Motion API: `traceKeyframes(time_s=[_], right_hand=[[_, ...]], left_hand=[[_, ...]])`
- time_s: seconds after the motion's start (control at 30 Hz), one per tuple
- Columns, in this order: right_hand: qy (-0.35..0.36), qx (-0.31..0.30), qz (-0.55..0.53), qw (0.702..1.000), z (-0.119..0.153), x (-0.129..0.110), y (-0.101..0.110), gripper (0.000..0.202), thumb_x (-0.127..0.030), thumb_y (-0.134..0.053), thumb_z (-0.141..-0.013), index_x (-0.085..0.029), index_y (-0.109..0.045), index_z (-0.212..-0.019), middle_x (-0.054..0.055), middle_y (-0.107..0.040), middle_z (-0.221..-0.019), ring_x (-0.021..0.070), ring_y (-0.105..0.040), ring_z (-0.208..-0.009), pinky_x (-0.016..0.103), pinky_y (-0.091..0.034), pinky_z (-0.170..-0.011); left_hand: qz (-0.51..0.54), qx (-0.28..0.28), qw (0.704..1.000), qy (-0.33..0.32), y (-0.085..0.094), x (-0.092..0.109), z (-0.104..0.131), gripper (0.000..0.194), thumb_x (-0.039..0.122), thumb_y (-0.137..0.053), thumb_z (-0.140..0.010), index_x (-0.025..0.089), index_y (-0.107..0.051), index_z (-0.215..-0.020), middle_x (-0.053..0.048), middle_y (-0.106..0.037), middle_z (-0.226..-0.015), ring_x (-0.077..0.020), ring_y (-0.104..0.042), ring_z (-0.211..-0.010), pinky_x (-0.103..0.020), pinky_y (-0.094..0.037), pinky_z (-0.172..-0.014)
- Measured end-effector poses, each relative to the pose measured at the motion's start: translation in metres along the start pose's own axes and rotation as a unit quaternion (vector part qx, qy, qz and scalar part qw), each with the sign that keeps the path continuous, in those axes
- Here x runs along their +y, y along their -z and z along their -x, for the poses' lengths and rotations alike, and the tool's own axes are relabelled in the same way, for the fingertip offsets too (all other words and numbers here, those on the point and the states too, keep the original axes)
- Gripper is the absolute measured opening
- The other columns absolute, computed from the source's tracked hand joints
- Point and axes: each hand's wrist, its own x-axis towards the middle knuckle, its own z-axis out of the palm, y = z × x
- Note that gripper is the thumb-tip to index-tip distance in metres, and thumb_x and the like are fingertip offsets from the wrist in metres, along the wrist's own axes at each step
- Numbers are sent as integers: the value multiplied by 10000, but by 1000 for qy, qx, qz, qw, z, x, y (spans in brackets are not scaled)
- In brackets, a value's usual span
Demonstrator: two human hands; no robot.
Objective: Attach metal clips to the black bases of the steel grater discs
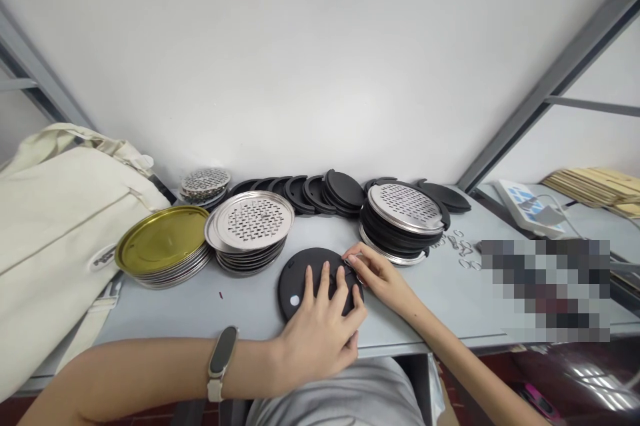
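Observation:
A round black plastic lid (303,279) with a white oval spot lies on the table in front of me. My left hand (320,326) rests flat on it with the fingers spread. At the lid's upper right edge, my right hand (377,273) has thumb and fingers pinched on what looks like a small metal ring, mostly hidden by the fingers. Beyond that hand stands a stack of black lids and metal discs (403,233), topped by a perforated grater disc (407,206). Several loose metal rings (465,249) are scattered to its right.
Left of the lid are a pile of grater discs (257,219) and a stack of gold-coloured round lids (165,239). Black slotted lids (345,189) line the wall. A cream bag (75,213) sits far left; a power strip (530,206) and wooden boards (595,186) lie right.

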Motion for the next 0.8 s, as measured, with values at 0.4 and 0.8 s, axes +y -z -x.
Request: traceKeyframes(time_s=[0.4,0.8], right_hand=[[-4,-52,-32,998,-2,3,7,303,-488,-486,-964,-205,-571,-1031,-60,-423,-624,113,-391,-576,239,-337,-553],[-9,-58,-36,998,-3,0,9,318,-475,-515,-953,-196,-646,-1029,-21,-519,-711,101,-416,-576,239,-340,-535]], left_hand=[[2,5,1000,-7,0,0,0,501,405,-376,-960,104,-398,-1360,-297,-404,-1423,-515,-382,-1298,-666,-345,-977],[-1,8,1000,-9,1,-1,0,496,398,-373,-960,103,-398,-1358,-300,-405,-1420,-515,-384,-1297,-665,-344,-975]])
